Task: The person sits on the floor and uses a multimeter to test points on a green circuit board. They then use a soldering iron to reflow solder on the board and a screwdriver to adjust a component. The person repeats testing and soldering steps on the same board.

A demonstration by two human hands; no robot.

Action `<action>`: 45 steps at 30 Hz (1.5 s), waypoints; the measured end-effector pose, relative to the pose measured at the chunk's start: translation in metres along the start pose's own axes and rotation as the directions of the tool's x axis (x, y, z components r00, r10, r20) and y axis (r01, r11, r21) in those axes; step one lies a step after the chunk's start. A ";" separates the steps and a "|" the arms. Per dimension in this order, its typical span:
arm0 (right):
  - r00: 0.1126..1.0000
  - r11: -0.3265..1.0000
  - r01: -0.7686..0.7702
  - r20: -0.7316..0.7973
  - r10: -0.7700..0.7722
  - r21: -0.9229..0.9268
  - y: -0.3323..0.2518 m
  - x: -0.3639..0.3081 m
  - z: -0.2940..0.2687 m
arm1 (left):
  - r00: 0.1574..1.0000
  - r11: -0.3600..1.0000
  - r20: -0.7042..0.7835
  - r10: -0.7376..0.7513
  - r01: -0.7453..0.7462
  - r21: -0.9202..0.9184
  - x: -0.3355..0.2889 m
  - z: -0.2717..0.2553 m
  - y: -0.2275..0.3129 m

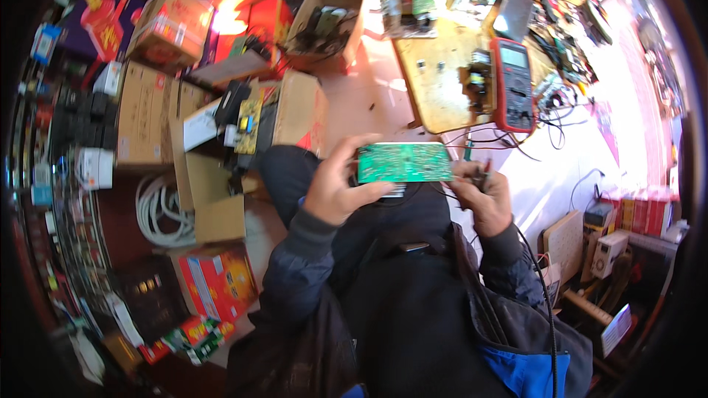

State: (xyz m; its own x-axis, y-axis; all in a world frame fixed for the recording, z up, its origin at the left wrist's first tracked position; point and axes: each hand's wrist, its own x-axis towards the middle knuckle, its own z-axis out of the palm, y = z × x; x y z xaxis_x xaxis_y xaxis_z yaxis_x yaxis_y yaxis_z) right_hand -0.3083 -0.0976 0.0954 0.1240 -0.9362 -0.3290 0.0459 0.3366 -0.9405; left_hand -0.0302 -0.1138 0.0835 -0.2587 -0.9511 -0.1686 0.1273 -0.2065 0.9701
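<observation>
Over my lap I hold a green circuit board (404, 163), its soldered side up. My left hand (338, 186) is closed on the board's left end, the thumb along the near edge. At the right end, my right hand (483, 193) is closed with its fingertips by the board's edge. Between its fingers shows a slim dark thing with a red part, which looks like a test probe (484, 168); its tip is hidden. Beyond, a red multimeter (513, 85) stands at the wooden table's edge, thin leads (479, 133) running from it.
The wooden table (436, 96) carries boards and electronic parts. Left of me stand an open cardboard box (214, 206) with a yellow board (249, 124), a box of dark parts (327, 26) and a white cable coil (158, 214). A small wooden board (563, 242) leans at right.
</observation>
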 end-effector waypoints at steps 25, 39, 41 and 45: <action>0.997 0.950 0.061 -0.062 -0.044 0.307 0.098 -0.023 0.062 | 0.925 0.864 -0.187 -0.332 0.218 -0.454 -0.040 0.046 -0.128; 0.942 0.929 0.330 0.001 -0.335 -0.167 0.121 -0.048 0.033 | 0.898 0.622 0.019 -0.440 0.320 -0.715 -0.039 0.063 -0.136; 0.941 0.936 0.329 -0.044 -0.337 -0.127 0.116 -0.053 0.014 | 0.886 0.588 -0.072 -0.457 0.240 -0.772 -0.036 0.062 -0.131; 0.976 0.938 0.080 -0.216 -0.005 0.338 0.096 -0.032 -0.034 | 0.902 0.694 -0.160 -0.401 0.185 -0.695 -0.031 0.059 -0.116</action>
State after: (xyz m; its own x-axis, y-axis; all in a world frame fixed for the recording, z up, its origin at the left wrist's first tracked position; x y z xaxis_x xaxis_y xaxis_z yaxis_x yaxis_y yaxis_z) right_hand -0.3414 -0.0382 0.0127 -0.0936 -0.9377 -0.3347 0.3880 0.2752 -0.8796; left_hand -0.0931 -0.0472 -0.0141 -0.1313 -0.8121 -0.5685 0.7064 -0.4790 0.5211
